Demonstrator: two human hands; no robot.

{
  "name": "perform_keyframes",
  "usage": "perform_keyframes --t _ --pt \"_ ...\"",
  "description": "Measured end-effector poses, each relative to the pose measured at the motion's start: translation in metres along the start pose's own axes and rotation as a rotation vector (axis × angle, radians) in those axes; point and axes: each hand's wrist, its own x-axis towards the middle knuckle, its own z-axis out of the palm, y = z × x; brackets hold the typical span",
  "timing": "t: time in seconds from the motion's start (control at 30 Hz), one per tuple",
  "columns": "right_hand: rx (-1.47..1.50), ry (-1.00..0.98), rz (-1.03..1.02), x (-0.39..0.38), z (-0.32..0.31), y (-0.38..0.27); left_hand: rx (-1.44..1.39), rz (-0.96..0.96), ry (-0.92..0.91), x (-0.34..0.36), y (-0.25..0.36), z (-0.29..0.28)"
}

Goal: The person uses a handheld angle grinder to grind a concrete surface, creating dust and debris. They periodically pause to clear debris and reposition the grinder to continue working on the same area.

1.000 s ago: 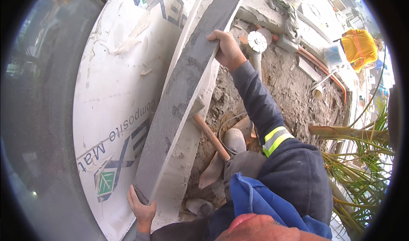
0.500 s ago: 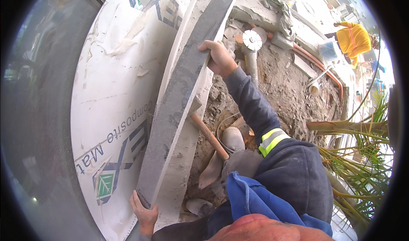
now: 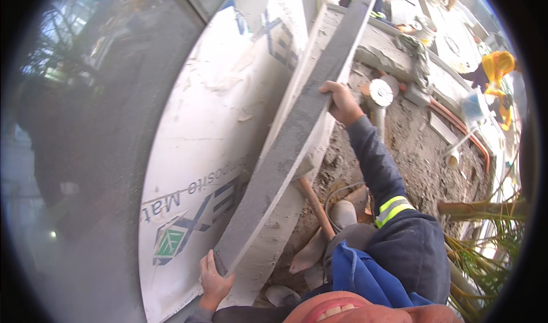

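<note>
A long, narrow grey stone slab [image 3: 285, 143] lies slantwise above a mortar-spattered concrete ledge [image 3: 274, 240]; its far end runs up to the top edge of the view. My left hand [image 3: 216, 281] cups the slab's near end, fingers on its corner. Farther along, my right hand [image 3: 343, 103] grips the right-hand edge, thumb on top and the other fingers hidden below. Beside the slab's right edge is a mallet [image 3: 317, 209] with a wooden handle, its head partly covered by the slab.
A white printed board [image 3: 197, 146] stands left of the slab, before dark glass [image 3: 91, 169]. Right of the ledge lies rough soil [image 3: 408, 163] with a white-capped pipe [image 3: 381, 94] and orange pipes [image 3: 462, 130]. Co-workers, one in yellow [image 3: 495, 74], are at the back; palm fronds [image 3: 485, 266] hang right.
The view has swung, so the slab, ledge and board sit farther right in it. A co-worker near the slab's far end shows more. Both my hands keep their hold on the slab.
</note>
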Motion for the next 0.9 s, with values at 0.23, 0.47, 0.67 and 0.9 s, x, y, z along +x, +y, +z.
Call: perform_keyframes --t 0.23,0.47,0.67,0.9 --pt "-0.011 -0.062 0.008 0.041 0.003 -0.025 0.008 -0.029 -0.017 0.026 0.038 -0.023" --pt "0.01 -0.002 -0.13 0.049 0.013 -0.053 0.05 -0.005 0.062 0.094 0.1 -0.022" --pt "-0.106 -0.36 0.001 -0.131 0.066 0.089 0.082 -0.004 0.166 0.151 0.149 -0.012" --pt "-0.025 -0.734 0.448 -0.272 0.076 0.222 0.103 -0.029 0.123 0.207 0.216 -0.008"
